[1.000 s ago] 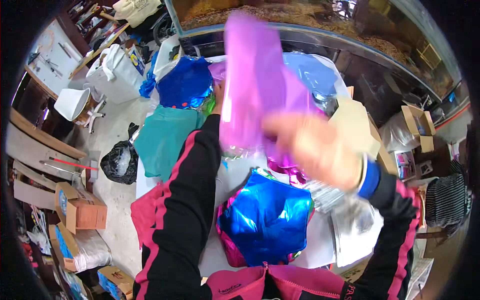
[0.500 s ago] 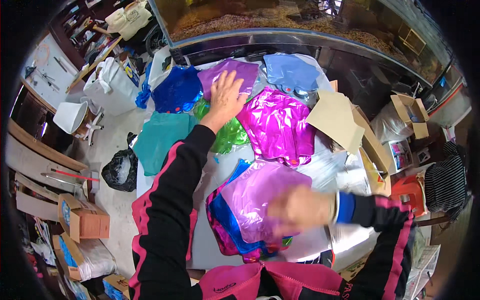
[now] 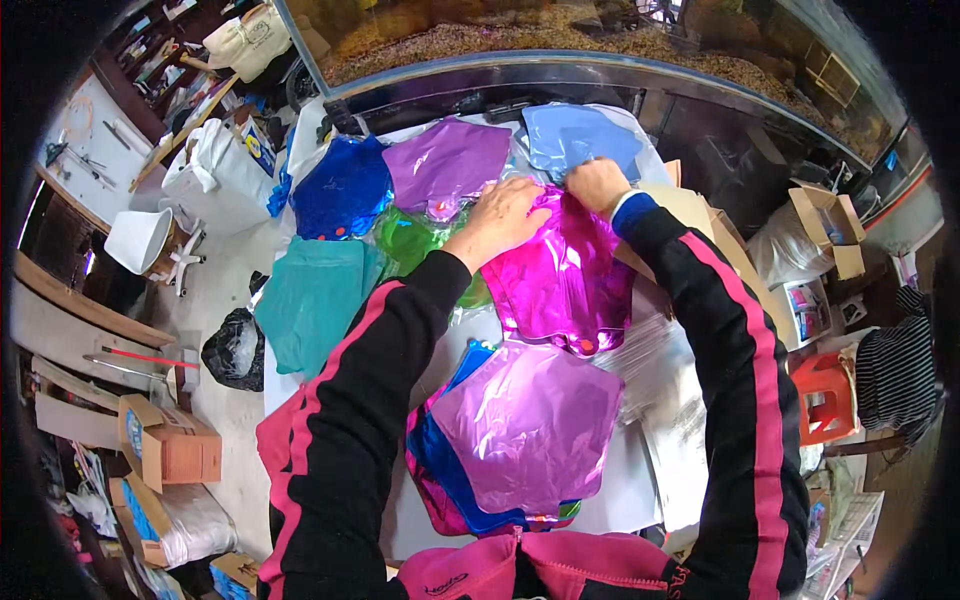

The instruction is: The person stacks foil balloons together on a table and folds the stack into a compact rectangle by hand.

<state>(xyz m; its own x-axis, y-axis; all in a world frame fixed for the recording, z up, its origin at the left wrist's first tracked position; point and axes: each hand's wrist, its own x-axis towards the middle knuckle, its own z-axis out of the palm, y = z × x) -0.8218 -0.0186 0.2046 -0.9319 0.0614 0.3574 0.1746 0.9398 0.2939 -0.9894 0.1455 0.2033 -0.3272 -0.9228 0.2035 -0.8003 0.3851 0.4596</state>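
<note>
A pile of shiny magenta foil pieces (image 3: 565, 275), flat like uninflated balloons, lies in the middle of the table. My left hand (image 3: 505, 215) rests on its upper left edge, fingers loosely bent and thumb apart. At the pile's top edge my right hand (image 3: 598, 187) is closed, seemingly pinching the magenta foil; its fingertips are partly hidden. Just beyond it lies a light blue foil pile (image 3: 580, 138). Close to my body, a lilac foil piece (image 3: 525, 430) tops a stack with blue foil (image 3: 445, 460) and magenta beneath. Green foil (image 3: 410, 240) shows partly under my left wrist.
Purple (image 3: 445, 160), dark blue (image 3: 343, 190) and teal (image 3: 310, 300) foil piles lie at the table's left and back. Cardboard (image 3: 690, 208) and clear plastic film (image 3: 650, 365) are on the right. A glass tank (image 3: 560, 45) stands behind. A red stool (image 3: 825, 400) is at right.
My right hand has moved from the lilac stack up to the magenta pile's far edge. My left hand has shifted from the purple pile right and nearer, onto the magenta pile.
</note>
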